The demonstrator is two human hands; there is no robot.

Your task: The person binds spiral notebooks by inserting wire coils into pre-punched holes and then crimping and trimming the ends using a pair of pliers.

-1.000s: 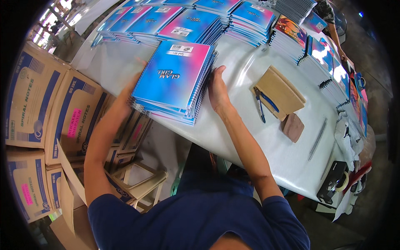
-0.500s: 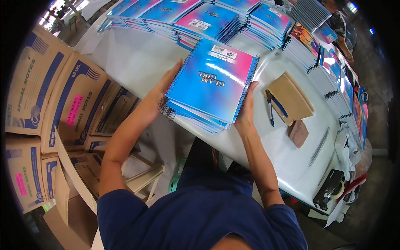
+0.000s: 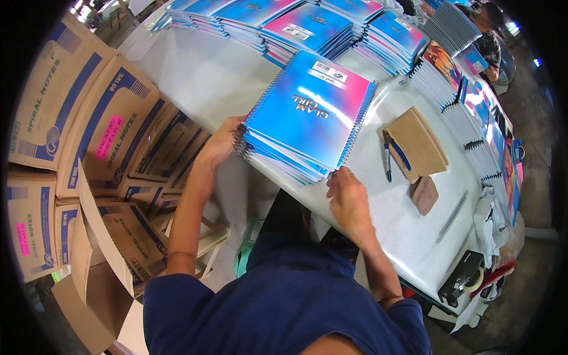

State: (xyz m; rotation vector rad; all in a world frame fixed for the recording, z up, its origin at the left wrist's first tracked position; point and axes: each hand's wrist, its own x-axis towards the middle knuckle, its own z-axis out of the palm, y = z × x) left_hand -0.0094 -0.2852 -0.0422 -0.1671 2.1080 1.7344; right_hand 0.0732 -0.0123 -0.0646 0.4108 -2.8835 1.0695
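Observation:
A stack of blue and pink spiral notebooks lies at the table's near edge, its top cover bearing a white label. Dark coils stick out at its left and right sides. My left hand is closed against the left side of the stack, its fingertips hidden by the coils. At the stack's near right corner is my right hand, its fingers curled in and touching the corner. What those curled fingers pinch, if anything, is hidden.
More notebook piles line the table's far side and right side. Right of my stack lie a tan folded pad, a pen, a brown card piece and a loose coil. A tape dispenser stands near right; cartons fill the left.
My right hand has slid down from the stack's right side to its near corner, fingers curling. My left hand has moved lower along the left side. The stack stays in place.

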